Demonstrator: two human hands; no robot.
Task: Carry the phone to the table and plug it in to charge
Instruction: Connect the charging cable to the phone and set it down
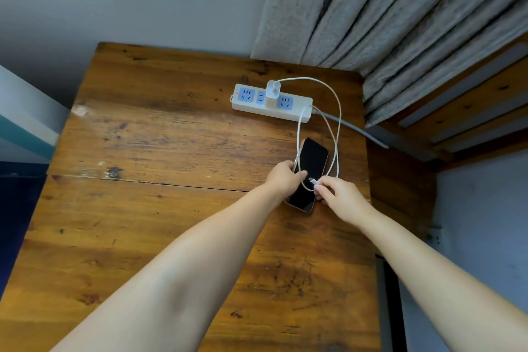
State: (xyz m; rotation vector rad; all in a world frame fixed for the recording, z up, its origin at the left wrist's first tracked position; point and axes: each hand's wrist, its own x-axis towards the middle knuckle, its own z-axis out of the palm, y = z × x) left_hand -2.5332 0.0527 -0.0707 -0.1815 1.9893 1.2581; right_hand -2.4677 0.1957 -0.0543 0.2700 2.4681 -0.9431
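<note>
We see one phone (311,163), a slim slab with a black, dark screen and a pale rose-gold rim, lying face up on the right part of the wooden bench (160,151), just in front of the power strip (271,103). Our left hand (284,177) curls its grip around the phone's left edge, thumb resting on the glass. Our right hand (340,197) pinches the plug end of the one white charging cable (338,111), the connector (312,180) hovering over the screen, not in the phone. The cable loops back to one white charger (272,91) seated in the strip. We count one strip with two free blue five-hole sockets and one smaller blue socket, and a grey cord (360,130) running off the bench's right edge.
</note>
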